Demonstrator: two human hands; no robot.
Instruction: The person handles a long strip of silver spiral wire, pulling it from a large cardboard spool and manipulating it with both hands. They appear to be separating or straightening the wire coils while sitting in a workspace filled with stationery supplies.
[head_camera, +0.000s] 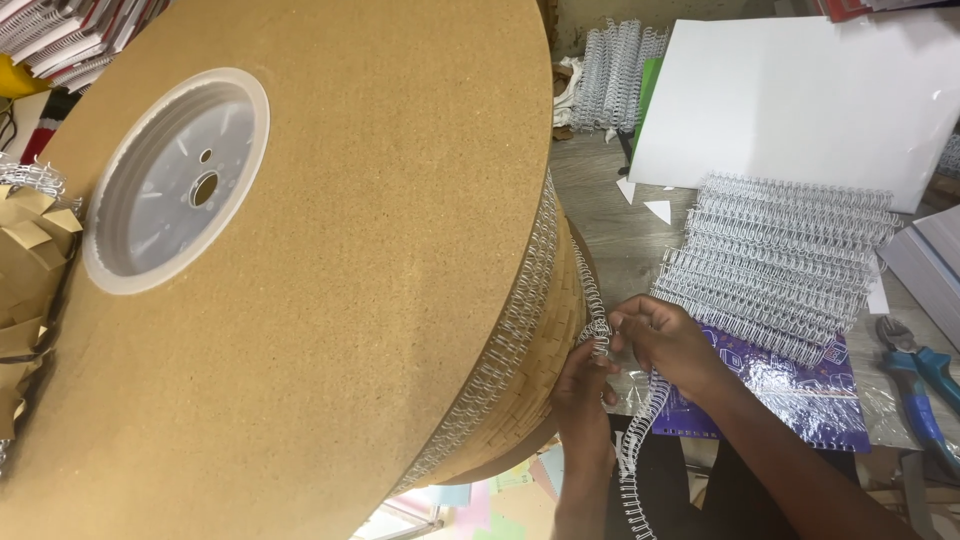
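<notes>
Head view: left hand and right hand pinch wire binding strip; spool hides its source.

The huge brown cardboard spool walled off everything left of the fingers — no way through there. Just right of them lay the stacked row of silver wire binding combs on a purple patterned sheet. Beyond the fingertips, bare grey tabletop was open. Blue-handled pliers lay far right.

Left hand, right hand: bare, no gloves, rings or sleeves visible.
</notes>
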